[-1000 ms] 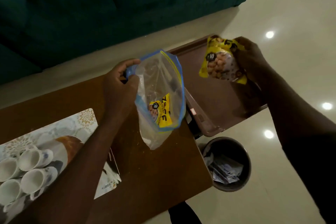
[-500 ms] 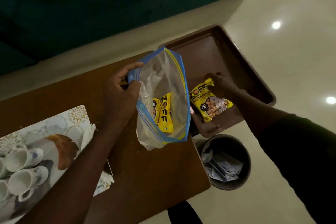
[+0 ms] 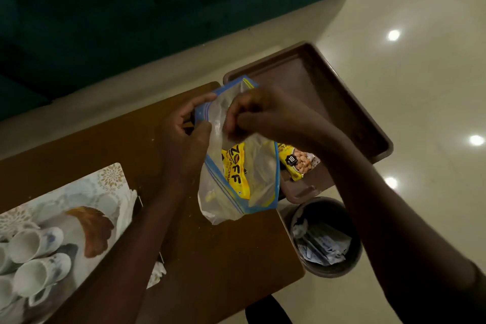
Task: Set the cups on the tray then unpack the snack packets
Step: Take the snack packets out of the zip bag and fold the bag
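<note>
My left hand (image 3: 184, 144) grips the left rim of a clear zip bag (image 3: 260, 179) with blue edges, held above the wooden table. Fingers of my right hand (image 3: 268, 113) are bunched at the bag's mouth, pinching its plastic. One yellow snack packet (image 3: 232, 168) sits inside the bag. A second yellow packet (image 3: 298, 163) lies on the brown tray (image 3: 328, 92), partly hidden behind the bag and my right forearm. Several white cups (image 3: 34, 244) lie on their sides on a patterned tray (image 3: 105, 192) at the lower left.
The wooden table (image 3: 210, 258) runs from left to centre, and the brown tray overhangs its right end. A round waste bin (image 3: 326, 239) with paper inside stands on the tiled floor below the tray. A dark green sofa (image 3: 131, 8) fills the back.
My right hand carried a yellow packet down, laid it on the brown tray, let go, and came back to the mouth of the bag. The left hand kept hold of the bag.
</note>
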`<state>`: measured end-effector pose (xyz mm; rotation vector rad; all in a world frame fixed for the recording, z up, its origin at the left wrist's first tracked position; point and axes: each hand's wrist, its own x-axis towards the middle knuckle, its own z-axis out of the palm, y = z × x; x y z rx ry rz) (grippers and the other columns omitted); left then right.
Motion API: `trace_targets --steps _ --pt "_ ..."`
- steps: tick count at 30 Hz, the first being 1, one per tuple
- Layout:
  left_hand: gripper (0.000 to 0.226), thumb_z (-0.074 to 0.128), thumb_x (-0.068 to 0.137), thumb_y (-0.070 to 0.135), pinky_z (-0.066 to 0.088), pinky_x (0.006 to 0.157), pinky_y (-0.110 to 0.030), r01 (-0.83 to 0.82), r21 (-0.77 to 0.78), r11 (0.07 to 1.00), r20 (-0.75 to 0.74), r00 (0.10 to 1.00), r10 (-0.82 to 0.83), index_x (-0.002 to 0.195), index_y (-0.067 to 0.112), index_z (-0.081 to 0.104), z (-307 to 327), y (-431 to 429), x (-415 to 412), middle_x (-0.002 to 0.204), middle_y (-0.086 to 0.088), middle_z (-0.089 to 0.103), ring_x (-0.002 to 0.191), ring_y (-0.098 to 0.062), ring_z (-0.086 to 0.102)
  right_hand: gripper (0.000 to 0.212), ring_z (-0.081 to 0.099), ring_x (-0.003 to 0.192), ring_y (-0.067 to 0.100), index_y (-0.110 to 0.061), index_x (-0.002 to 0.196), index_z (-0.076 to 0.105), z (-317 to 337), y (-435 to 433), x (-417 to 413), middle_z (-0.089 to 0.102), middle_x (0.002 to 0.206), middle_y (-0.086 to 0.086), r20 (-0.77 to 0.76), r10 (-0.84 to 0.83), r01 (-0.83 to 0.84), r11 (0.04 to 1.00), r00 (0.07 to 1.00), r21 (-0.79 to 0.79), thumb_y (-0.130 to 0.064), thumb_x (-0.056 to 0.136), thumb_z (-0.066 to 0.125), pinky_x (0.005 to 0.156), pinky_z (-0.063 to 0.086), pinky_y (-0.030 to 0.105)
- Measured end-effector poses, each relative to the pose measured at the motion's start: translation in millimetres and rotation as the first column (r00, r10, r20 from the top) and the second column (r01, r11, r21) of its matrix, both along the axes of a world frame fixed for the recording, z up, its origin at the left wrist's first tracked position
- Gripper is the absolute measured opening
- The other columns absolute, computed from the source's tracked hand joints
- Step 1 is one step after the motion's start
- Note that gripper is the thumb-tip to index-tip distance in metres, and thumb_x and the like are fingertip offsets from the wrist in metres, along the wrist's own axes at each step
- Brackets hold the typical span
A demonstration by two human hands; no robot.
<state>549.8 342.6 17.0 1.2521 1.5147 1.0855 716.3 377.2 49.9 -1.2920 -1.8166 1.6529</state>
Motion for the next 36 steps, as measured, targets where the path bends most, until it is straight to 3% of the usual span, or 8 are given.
trace_targets --steps 3,6,8,13,18,24,31,36 --pt "0.046 0.046 0.075 0.007 0.058 0.068 -0.048 0.036 0.011 0.999 -0.006 0.999 -0.036 0.114 0.018 0.068 4 -2 3 0.102 -0.006 0.072 0.083 -0.032 0.068 0.025 0.071 0.076 0.018 -0.01 0.081 0.071 -29 -4 -27 0.074 0.078 0.004 0.577 0.262 -0.205 0.965 0.774 -0.164 -0.033 0.086 0.063 0.067 0.056 0.028" --pt "0.044 0.045 0.075 0.006 0.054 0.061 -0.055 0.059 0.045 0.997 -0.033 0.998 -0.058 0.109 0.022 0.068 7 -6 10 0.09 -0.02 0.071 0.075 -0.047 0.062 0.033 0.068 0.086 0.025 -0.004 0.092 0.066 -73 -10 -34 0.067 0.088 0.012 0.739 0.239 -0.045 0.961 0.629 -0.273 -0.037 0.084 0.068 0.066 0.05 0.028" --pt "0.043 0.045 0.074 0.007 0.051 0.054 -0.049 0.074 0.062 0.995 -0.048 0.996 -0.071 0.105 0.027 0.067 6 -9 13 0.084 -0.024 0.069 0.069 -0.047 0.058 0.031 0.066 0.105 0.032 -0.003 0.104 0.065 -101 -18 -35 0.066 0.108 0.02 0.748 0.151 0.073 0.963 0.647 -0.258 -0.03 0.089 0.062 0.076 0.051 0.034" --pt "0.044 0.046 0.071 0.007 0.038 0.042 -0.026 0.063 0.036 0.997 -0.034 0.998 -0.062 0.1 0.034 0.066 -1 -14 9 0.063 -0.007 0.064 0.043 -0.012 0.043 0.01 0.068 0.091 0.033 -0.014 0.078 0.058 -138 -35 -45 0.067 0.085 0.014 0.67 -0.132 0.31 0.939 0.73 -0.152 -0.021 0.083 0.062 0.063 0.05 0.031" --pt "0.045 0.047 0.074 0.008 0.045 0.048 -0.038 0.056 0.025 0.998 -0.026 0.998 -0.055 0.11 0.025 0.068 -4 -17 -2 0.075 -0.015 0.068 0.055 -0.037 0.053 0.031 0.06 0.105 0.032 -0.011 0.116 0.056 -133 -28 -55 0.062 0.106 0.017 0.716 -0.062 0.143 0.988 0.695 -0.054 -0.018 0.085 0.057 0.08 0.044 0.032" --pt "0.046 0.049 0.076 0.007 0.033 0.044 -0.014 0.035 0.064 0.997 -0.058 0.998 -0.032 0.117 0.018 0.067 -10 -15 -4 0.054 0.015 0.055 0.042 -0.005 0.041 0.03 0.06 0.109 0.037 -0.011 0.119 0.059 -61 -9 -43 0.063 0.119 0.019 0.756 -0.062 -0.095 0.982 0.651 0.163 -0.017 0.091 0.051 0.075 0.042 0.034" --pt "0.046 0.051 0.078 0.015 0.054 0.06 -0.014 0.09 0.094 0.991 -0.036 0.996 -0.087 0.121 0.027 0.062 2 -19 12 0.103 0.016 0.065 0.092 -0.002 0.068 0.036 0.06 0.105 0.04 -0.019 0.123 0.055 1 -3 -12 0.059 0.118 0.016 0.7 -0.428 0.195 0.9 0.572 0.391 -0.016 0.088 0.049 0.078 0.046 0.04" --pt "0.05 0.051 0.077 0.012 0.048 0.059 -0.008 0.003 0.118 0.993 -0.02 1.0 -0.001 0.126 0.015 0.061 3 -15 9 0.107 0.001 0.066 0.077 -0.006 0.064 0.038 0.059 0.112 0.032 -0.029 0.127 0.057 45 12 18 0.06 0.127 0.011 0.628 -0.388 0.163 0.908 0.674 0.387 -0.022 0.089 0.057 0.087 0.048 0.034"
